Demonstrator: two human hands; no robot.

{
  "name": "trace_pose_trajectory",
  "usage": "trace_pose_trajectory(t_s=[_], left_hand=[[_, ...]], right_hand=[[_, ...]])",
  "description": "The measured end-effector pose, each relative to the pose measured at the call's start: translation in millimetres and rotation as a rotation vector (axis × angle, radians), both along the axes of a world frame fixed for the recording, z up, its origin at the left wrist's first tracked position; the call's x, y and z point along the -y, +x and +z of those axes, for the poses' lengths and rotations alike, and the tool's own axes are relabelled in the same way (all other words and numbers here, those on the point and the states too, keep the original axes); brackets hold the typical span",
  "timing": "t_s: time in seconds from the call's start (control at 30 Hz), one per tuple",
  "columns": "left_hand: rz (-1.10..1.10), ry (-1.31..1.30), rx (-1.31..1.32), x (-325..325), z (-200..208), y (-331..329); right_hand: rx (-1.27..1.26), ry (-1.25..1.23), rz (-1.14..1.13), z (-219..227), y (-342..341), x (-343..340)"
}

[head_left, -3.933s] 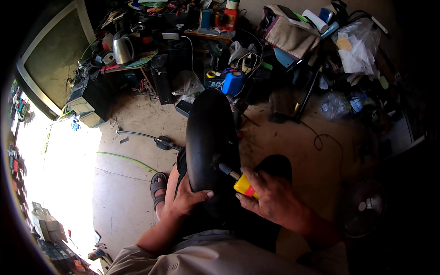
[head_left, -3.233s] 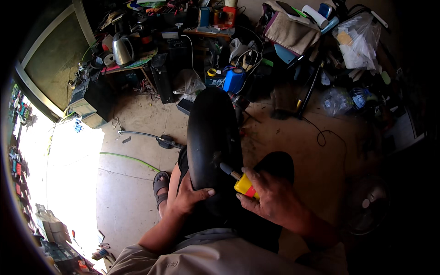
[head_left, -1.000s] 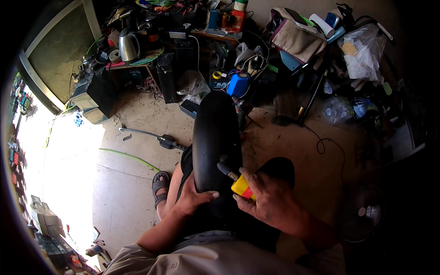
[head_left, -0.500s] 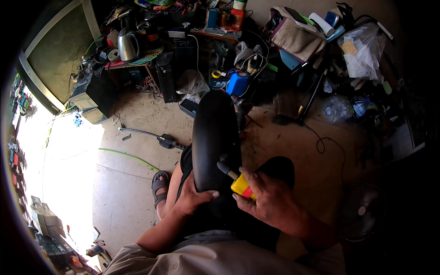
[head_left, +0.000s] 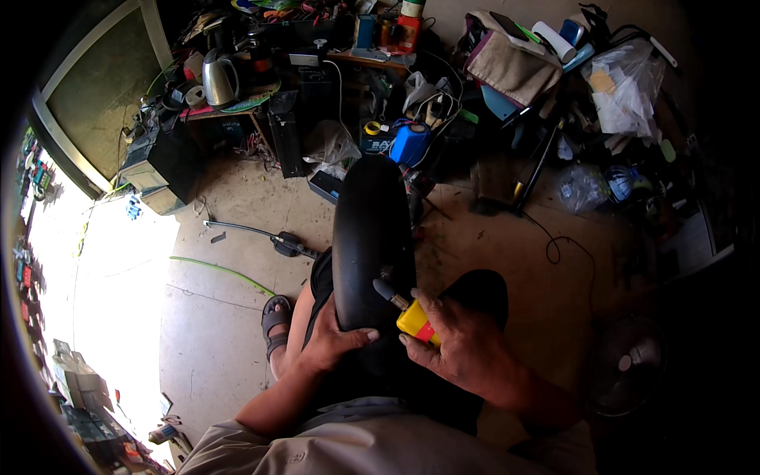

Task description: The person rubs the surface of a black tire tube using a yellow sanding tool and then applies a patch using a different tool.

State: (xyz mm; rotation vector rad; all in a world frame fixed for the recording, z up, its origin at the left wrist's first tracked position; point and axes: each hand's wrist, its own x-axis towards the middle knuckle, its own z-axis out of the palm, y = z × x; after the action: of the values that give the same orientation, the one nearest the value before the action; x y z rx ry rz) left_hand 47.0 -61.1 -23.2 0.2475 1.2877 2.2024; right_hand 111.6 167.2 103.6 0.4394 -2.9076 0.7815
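Note:
A smooth black rubber tube [head_left: 368, 214], inflated like a tyre, stands upright between my legs. My left hand [head_left: 336, 342] grips its near end, thumb lying across the top and the other fingers out of sight down its left side. In my right hand [head_left: 467, 348] is a yellow rotary grinder [head_left: 413, 318] with a red patch and a grey, cone-shaped bit [head_left: 388, 293]. The bit points up and left over the tube's right side, close to a small dull spot [head_left: 386, 271]. Whether it touches the rubber I cannot tell.
A steel kettle [head_left: 220, 79] stands on a cluttered low table at the back left. Beyond the tube lies a blue pack [head_left: 410, 144] among cables. A green strip [head_left: 226, 269] and a black cable piece [head_left: 289, 244] lie on the floor at left. A fan [head_left: 627, 362] stands at right.
The grinder's bit has shifted very slightly to the left over the tube. My left hand and the tube are practically where they were.

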Motion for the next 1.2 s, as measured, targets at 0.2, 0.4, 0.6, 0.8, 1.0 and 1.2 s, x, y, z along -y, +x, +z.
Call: trace_pose_trajectory(t_s=[0.2,0.4,0.6,0.8,1.0,1.2], left_hand=[[0.054,-0.049,0.013,-3.7,11.4,1.9],[0.024,-0.002,-0.044,0.0,5.4,0.4],[0.110,-0.036,-0.048,-6.9,19.2,2.4],[0.057,-0.046,-0.029,-3.4,3.2,2.3],[0.060,-0.054,-0.004,-4.0,8.4,2.2],[0.084,-0.052,-0.014,-5.8,22.3,0.9]], right_hand=[[0.040,0.032,0.030,4.9,0.5,-0.4],[0.035,0.006,0.039,-1.1,2.2,-4.5],[0.028,0.055,0.003,0.6,2.1,-6.5],[0.002,0.081,-0.019,1.7,0.9,-5.4],[0.016,0.053,-0.007,5.4,-0.9,-5.0],[0.022,0.026,0.000,4.8,-0.5,-4.7]])
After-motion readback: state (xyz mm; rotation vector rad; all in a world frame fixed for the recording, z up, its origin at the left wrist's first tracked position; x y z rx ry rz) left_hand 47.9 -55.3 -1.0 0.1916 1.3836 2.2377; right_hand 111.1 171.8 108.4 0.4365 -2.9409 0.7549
